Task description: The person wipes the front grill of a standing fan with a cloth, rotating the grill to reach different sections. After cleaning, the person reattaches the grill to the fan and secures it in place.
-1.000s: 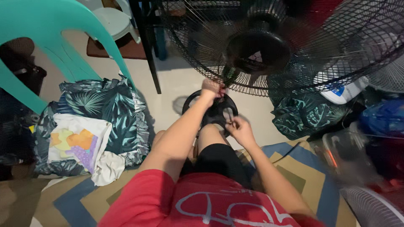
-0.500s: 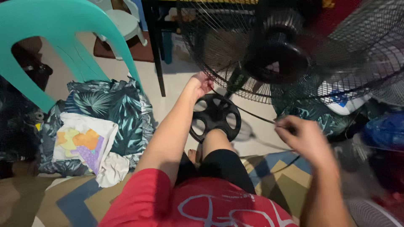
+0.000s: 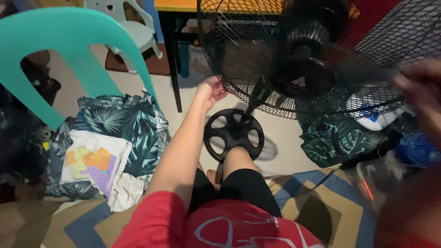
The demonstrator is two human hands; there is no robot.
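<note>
At centre frame: black wire-cage electric fan [image 3: 294, 59], tilted over its round black spoked plastic base [image 3: 234, 134] on the floor. Left hand [image 3: 212, 89] grips the cage's lower left rim, fingers curled. Right hand [image 3: 420, 96], right of the cage (blurred; grip cannot be told). Turquoise plastic chair [image 3: 69, 46], left of the fan.

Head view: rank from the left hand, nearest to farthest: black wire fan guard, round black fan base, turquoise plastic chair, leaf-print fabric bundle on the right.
1. Black wire fan guard: its rim meets the fingers of the left hand.
2. Round black fan base: on the floor just below and right of the hand.
3. Turquoise plastic chair: off to the left.
4. Leaf-print fabric bundle: far right, under the guard.
</note>
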